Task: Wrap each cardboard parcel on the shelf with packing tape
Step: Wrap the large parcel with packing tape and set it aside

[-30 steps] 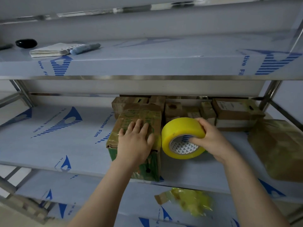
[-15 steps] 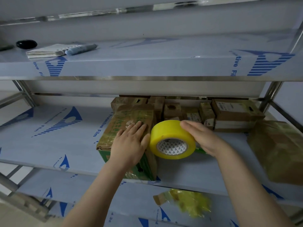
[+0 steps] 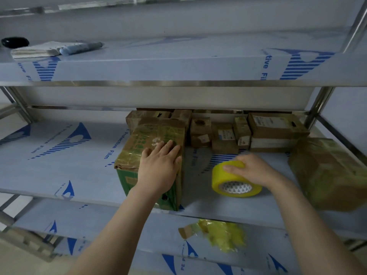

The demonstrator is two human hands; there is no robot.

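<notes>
Fingers (image 3: 167, 149) of the left hand (image 3: 158, 169) lie flat, a little spread, on top of the green parcel (image 3: 137, 147). Fingers (image 3: 231, 167) of the right hand (image 3: 256, 171) curl over the one yellow tape roll (image 3: 218, 178), at the parcel's 3 o'clock. This parcel looks taped, so I think an untaped one comes next. There is another big parcel (image 3: 327, 171) farther at 3 o'clock, and about eight small boxes (image 3: 224, 139) at 1 o'clock.

left hand (image 3: 158, 168) on parcel (image 3: 148, 138), tape (image 3: 218, 178) on shelf (image 3: 59, 171)
</notes>
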